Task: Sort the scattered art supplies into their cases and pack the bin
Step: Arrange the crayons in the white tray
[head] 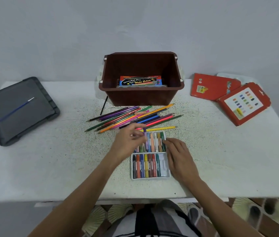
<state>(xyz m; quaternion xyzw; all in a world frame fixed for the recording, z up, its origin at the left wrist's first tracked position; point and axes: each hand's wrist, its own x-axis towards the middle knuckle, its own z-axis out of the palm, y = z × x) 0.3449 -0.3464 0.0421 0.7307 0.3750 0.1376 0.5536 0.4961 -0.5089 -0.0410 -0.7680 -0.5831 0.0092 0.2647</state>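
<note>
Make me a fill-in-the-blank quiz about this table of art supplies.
1. The left hand pinches a ____ crayon above the white plastic crayon tray.
2. The thin blue paintbrush lies on the dark ____ plastic lid.
3. The printed cardboard watercolour box sits inside the ____ plastic bin.
Missing words: purple; grey; brown.

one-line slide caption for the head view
Left hand pinches a purple crayon over the crayon tray, right hand rests on its edge, coloured pencils and brown bin beyond.

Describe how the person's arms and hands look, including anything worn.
The left hand and right hand show no gloves, rings, watch or bracelet. No sleeves show on either arm. Black, white and grey striped clothing shows below.
</note>
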